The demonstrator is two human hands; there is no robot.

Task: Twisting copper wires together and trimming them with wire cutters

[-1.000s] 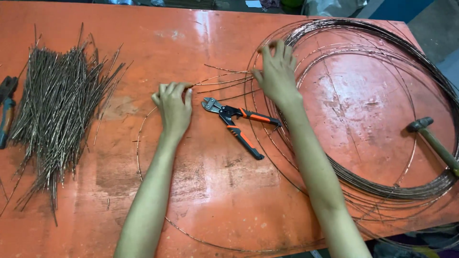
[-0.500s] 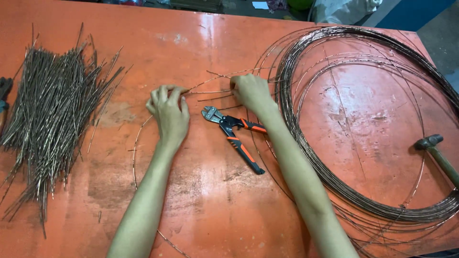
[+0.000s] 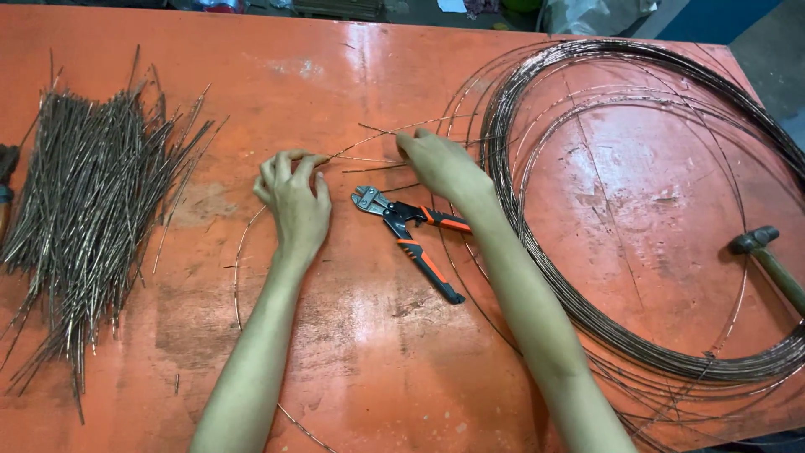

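A scuffed, glossy orange desk (image 3: pixel 352 352) is carrying a big coil of thin coppery wire (image 3: pixel 537 277) running off the right edge, and a heap of cut wire lengths (image 3: pixel 84 201) lying left. Both hands are pinching one wire strand (image 3: pixel 362 151) above the orange-handled cutters (image 3: pixel 411 239): left hand (image 3: pixel 293 201) curled, right hand (image 3: pixel 440 164) gripping. A hammer (image 3: pixel 767 256) is lying half cut off.

cut rods (image 3: pixel 84 210) left | cutters (image 3: pixel 408 237) centre, between hands | wire coil (image 3: pixel 637 201) right | hammer (image 3: pixel 767 256) far right
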